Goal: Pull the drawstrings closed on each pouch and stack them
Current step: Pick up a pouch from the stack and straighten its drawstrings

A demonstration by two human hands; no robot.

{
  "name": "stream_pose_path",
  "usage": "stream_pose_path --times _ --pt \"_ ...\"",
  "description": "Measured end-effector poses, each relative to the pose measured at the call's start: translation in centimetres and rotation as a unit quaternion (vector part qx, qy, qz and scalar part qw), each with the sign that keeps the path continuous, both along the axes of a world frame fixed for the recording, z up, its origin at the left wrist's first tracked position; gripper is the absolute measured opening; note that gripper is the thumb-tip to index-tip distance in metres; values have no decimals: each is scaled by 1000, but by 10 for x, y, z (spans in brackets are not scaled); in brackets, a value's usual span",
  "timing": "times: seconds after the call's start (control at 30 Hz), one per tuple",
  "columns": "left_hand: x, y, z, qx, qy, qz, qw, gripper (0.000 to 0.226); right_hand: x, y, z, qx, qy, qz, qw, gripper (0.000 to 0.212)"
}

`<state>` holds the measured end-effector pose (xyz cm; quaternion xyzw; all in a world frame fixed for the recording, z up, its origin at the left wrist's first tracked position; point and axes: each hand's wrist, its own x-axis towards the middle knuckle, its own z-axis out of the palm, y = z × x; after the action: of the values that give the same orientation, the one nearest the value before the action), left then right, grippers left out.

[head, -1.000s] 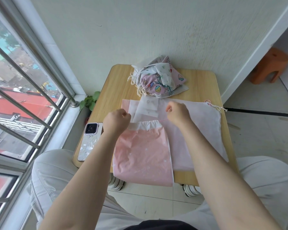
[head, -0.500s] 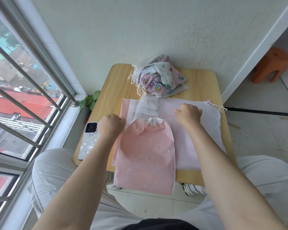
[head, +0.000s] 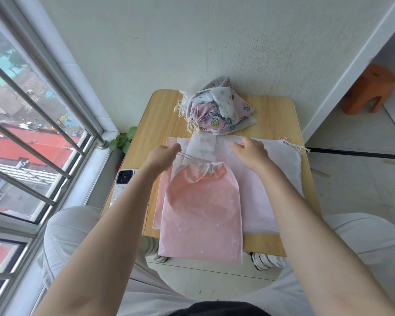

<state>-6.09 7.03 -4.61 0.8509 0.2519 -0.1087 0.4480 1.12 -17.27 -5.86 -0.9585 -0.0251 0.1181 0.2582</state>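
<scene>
The pink pouch (head: 202, 215) lies on the tabletop (head: 276, 115), its gathered mouth between the two hands and its bottom hanging past the near edge. The left hand (head: 161, 157) pinches the drawstring (head: 187, 156) just left of the mouth. The right hand (head: 251, 151), fingers curled, sits right of it; its grip cannot be told. Closed pouches (head: 211, 110) are piled beyond.

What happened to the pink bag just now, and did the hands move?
The pink pouch got its mouth bunched much narrower as both hands pulled apart, then came back in a little. The left hand pinches the drawstring, which now shows taut on that side. The right hand is curled, but its cord is too faint to see. The pouch slid toward the person, hanging further over the table edge. The closed pile and phone stayed put.
</scene>
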Motion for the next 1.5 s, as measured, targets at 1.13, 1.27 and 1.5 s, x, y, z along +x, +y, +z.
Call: stream_pose_path --times 1.13,1.27,1.5 --pt "1 -54 13 -40 56 -24 997 29 -34 36 -10 228 87 60 968 46" --pt "-2 -52 12 -107 9 34 994 12 -36 38 -10 227 79 65 969 39" --pt "-1 -48 11 -197 -101 -13 975 20 -43 40 -6 175 65 95 978 34"
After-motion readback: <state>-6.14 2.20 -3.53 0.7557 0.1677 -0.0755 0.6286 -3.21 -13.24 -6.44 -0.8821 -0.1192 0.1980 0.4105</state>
